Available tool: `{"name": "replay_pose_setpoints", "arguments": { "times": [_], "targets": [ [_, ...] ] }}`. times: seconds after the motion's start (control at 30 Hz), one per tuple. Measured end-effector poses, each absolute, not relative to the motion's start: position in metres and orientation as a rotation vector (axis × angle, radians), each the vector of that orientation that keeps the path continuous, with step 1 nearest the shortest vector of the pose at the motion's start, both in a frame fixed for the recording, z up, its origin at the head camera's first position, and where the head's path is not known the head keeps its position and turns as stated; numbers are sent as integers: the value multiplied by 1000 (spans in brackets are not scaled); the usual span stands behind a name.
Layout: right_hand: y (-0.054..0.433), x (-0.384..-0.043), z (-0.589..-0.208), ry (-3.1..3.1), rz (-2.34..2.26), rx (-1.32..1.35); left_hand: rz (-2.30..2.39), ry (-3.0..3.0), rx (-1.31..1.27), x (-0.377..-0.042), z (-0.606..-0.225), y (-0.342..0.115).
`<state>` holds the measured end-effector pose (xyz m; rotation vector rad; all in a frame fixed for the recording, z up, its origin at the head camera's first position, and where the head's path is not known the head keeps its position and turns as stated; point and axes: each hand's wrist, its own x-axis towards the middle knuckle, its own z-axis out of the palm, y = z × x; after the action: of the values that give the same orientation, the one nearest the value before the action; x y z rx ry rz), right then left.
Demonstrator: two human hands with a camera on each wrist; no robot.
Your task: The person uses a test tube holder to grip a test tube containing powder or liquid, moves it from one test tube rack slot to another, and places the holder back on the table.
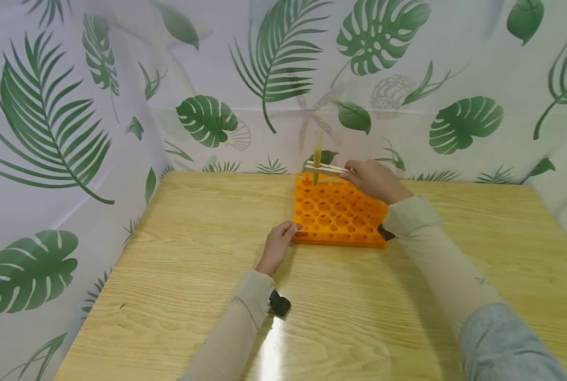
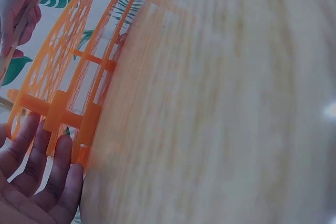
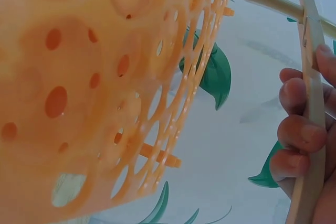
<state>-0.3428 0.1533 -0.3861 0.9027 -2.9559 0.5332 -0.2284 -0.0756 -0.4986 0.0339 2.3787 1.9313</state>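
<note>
Tube (image 1: pixel 317 159) of clear material stands nearly upright over the back left corner of an orange rack (image 1: pixel 340 243), with yellowish-brown liquid (image 1: pixel 315 179) in its lower part; the right wrist view shows its rounded bottom just outside the rack's holes. A wooden clip (image 3: pixel 315 35) is clamped around it, and the right hand (image 1: pixel 374 180) grips the clip, fingers curled about its handle. The left hand (image 1: pixel 277 243) holds the rack's front left corner, fingers against the end frame. The rack, with large and small round holes, sits on a wood-grain table (image 1: pixel 192 254). The right sleeve (image 1: pixel 450 264) bears a small dark mark, too small to read
</note>
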Motion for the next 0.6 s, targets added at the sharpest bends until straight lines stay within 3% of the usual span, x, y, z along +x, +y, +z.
{"name": "replay_pose_setpoints", "arguments": {
  "times": [0.6],
  "targets": [
    [155,-352,-398,-3011,526,892,1960,2335,44,-226,-494,-76]
  ]
}}
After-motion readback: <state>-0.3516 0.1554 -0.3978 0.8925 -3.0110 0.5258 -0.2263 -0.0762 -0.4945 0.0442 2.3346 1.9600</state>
